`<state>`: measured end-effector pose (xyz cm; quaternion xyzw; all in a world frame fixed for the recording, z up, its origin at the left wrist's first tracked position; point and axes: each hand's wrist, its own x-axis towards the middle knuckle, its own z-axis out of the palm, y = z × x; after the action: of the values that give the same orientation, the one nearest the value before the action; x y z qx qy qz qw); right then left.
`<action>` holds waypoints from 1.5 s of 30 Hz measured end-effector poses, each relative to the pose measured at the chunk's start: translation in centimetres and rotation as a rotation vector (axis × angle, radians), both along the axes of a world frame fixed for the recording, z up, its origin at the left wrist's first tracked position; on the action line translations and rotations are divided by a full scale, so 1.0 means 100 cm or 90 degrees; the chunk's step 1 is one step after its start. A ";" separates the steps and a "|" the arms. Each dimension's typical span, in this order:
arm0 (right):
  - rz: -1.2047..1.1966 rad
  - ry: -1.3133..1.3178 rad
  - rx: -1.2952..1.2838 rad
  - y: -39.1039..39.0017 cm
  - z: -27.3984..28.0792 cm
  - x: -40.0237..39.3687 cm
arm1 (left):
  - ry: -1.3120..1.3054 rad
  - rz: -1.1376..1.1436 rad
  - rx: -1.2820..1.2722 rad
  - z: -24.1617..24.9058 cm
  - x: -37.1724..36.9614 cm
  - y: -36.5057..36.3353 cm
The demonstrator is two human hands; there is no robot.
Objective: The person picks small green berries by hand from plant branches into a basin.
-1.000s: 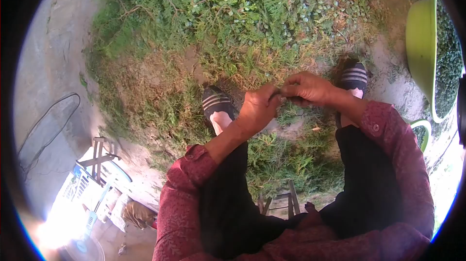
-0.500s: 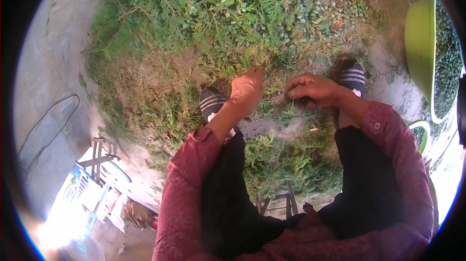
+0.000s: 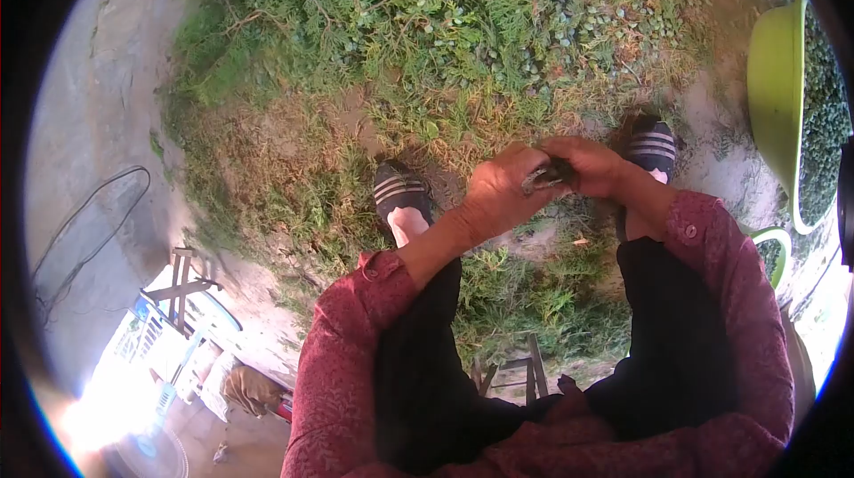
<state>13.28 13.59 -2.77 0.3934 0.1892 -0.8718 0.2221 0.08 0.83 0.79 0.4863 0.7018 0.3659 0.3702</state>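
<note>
My left hand and my right hand meet above the ground between my two feet. Their fingers are closed around something small and dark, too hidden to name. Green cuttings with small bluish-green berries lie beyond my hands, and thinner, drier sprigs are scattered below them and around my dark striped shoes.
A lime-green tub full of small green pieces stands at the right, with a smaller green-rimmed container below it. A wooden stool shows between my legs. A cable lies on the left.
My left hand has moved right and slightly down to meet my right hand, which has shifted little. The two hands were apart before and are now together.
</note>
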 end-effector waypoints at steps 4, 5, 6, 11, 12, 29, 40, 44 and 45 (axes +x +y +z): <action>0.033 0.026 -0.015 -0.001 -0.007 0.005 | -0.003 0.147 -0.140 -0.030 -0.039 -0.008; 0.041 0.040 -0.016 -0.001 -0.008 0.005 | 0.056 0.171 -0.171 -0.037 -0.056 -0.012; 0.042 0.041 -0.016 -0.001 -0.006 0.004 | 0.115 0.195 -0.201 -0.043 -0.070 -0.015; 0.065 0.055 -0.017 0.000 -0.005 0.002 | 0.234 0.240 -0.171 -0.075 -0.083 -0.023; 0.066 0.054 -0.017 0.000 -0.004 0.002 | 0.279 0.206 -0.171 -0.076 -0.084 -0.022; 0.055 0.046 -0.008 -0.006 -0.013 -0.003 | 0.283 0.235 -0.093 -0.056 -0.089 -0.037; 0.058 0.011 -0.007 -0.007 -0.009 -0.009 | 0.353 0.192 -0.211 -0.073 -0.104 -0.048; 0.057 0.052 -0.002 -0.008 -0.011 -0.006 | 0.224 0.285 -0.183 -0.076 -0.105 -0.057; 0.057 0.052 -0.002 -0.007 -0.010 -0.007 | 0.224 0.285 -0.182 -0.071 -0.103 -0.057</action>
<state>12.63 12.84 -3.77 0.3483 0.2141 -0.8767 0.2535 -10.24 -4.83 -6.31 0.3186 0.8890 0.2460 0.2183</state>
